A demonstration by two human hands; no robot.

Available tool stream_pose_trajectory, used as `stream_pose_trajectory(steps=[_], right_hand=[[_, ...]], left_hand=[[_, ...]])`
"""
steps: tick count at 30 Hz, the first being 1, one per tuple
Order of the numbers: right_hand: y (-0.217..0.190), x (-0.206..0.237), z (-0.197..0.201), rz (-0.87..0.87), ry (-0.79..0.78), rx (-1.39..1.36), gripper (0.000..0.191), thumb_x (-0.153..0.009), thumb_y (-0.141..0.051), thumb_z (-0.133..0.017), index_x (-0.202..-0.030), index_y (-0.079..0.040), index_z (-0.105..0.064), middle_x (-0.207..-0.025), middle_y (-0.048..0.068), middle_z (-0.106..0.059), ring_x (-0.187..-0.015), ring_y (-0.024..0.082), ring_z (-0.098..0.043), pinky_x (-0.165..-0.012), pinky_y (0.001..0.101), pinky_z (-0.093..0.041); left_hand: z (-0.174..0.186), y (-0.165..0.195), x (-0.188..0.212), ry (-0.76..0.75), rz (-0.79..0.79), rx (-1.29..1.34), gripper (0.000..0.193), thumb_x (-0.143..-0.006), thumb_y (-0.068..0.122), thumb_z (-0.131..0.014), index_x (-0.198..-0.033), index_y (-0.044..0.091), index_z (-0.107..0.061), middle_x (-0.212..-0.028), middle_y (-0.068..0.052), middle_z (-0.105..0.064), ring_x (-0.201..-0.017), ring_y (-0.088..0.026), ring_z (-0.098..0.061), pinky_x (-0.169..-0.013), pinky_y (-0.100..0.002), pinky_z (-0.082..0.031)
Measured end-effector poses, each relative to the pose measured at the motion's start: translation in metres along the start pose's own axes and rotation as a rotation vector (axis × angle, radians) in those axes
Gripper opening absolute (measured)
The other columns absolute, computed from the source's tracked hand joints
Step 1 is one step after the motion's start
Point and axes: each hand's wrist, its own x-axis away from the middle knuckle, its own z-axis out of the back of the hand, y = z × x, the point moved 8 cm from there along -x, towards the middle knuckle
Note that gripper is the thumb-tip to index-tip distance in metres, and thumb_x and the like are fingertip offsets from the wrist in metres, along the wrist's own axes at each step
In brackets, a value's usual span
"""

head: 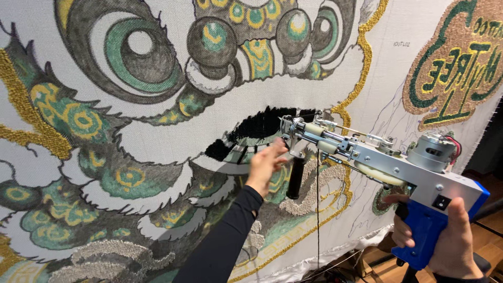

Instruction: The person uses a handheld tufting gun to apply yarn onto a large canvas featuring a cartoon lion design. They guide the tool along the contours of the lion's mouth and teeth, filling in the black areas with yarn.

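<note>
Head view showed the right hand [451, 242] at the lower right of the frame, fingers wrapped around the blue grip of a tufting gun [377, 157] aimed at the stretched cloth [173, 136]. At centre, the left hand [266, 163] reached up on a black-sleeved arm, fingers loosely extended, close together, near the gun's front handle.

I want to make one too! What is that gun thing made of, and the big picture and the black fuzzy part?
The tufting gun looks like bare silvery metal, shiny and screwed together, with a smooth blue handle, probably plastic, in the right hand. The big cloth seems woven fabric: a fine grid shows. The black patch looks like soft yarn, fuzzy and raised.
</note>
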Motion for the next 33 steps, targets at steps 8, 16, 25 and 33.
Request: stream_pose_trajectory(steps=[8,16,25,33], right_hand=[[0.002,0.007,0.007,-0.014,-0.002,-0.061,0.119,-0.091,-0.084,-0.054,-0.135,0.026,-0.050,-0.064,0.014,-0.051,-0.053,0.020,-0.052,-0.044,0.0346,-0.041],[0.000,0.012,0.015,-0.012,0.060,0.031,0.120,-0.092,-0.085,-0.050,-0.134,0.027,-0.050,-0.062,0.015,-0.050,-0.051,0.021,-0.051,-0.043,0.0352,-0.041],[0.008,0.012,0.018,-0.029,0.017,-0.051,0.121,-0.091,-0.086,-0.052,-0.136,0.026,-0.050,-0.065,0.016,-0.052,-0.055,0.020,-0.051,-0.047,0.0349,-0.042],[0.016,0.013,0.019,-0.086,-0.023,-0.071,0.120,-0.089,-0.086,-0.055,-0.141,0.022,-0.047,-0.067,0.014,-0.053,-0.057,0.022,-0.055,-0.050,0.0367,-0.045]], left_hand=[[0.016,0.015,-0.012,0.149,0.097,0.360,0.042,-0.098,0.037,-0.064,-0.121,0.002,-0.066,-0.109,-0.007,-0.072,-0.090,-0.015,-0.070,-0.075,-0.029,-0.058],[0.015,0.010,-0.009,0.144,-0.008,0.333,0.026,-0.097,0.020,-0.070,-0.113,-0.001,-0.071,-0.098,-0.006,-0.074,-0.084,-0.014,-0.071,-0.073,-0.027,-0.057],[0.018,0.067,0.041,0.374,-0.429,-0.788,0.026,-0.081,0.033,-0.084,-0.083,0.007,-0.080,-0.078,-0.003,-0.078,-0.068,-0.015,-0.073,-0.063,-0.032,-0.056],[0.026,0.102,0.050,0.582,-0.635,-0.946,0.022,-0.083,0.029,-0.083,-0.089,0.008,-0.077,-0.081,-0.004,-0.074,-0.072,-0.023,-0.070,-0.065,-0.037,-0.054]])
